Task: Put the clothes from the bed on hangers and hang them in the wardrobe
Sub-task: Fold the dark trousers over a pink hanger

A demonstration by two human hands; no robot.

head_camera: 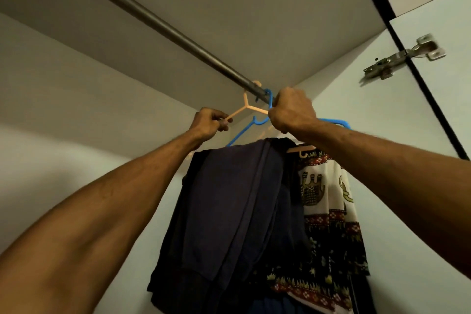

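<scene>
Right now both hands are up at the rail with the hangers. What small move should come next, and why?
Probably let go with the left hand. It pinches the arm of the peach hanger, whose hook already sits over the rail, so it seems hung. The right hand grips the blue hanger carrying the dark navy garment; its hook looks close beside the peach one.

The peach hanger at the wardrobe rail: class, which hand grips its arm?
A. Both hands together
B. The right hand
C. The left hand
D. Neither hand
C: the left hand pinches the end of the peach hanger, whose hook sits over the wardrobe rail, while the right hand is closed around the blue hanger beside it.
</scene>
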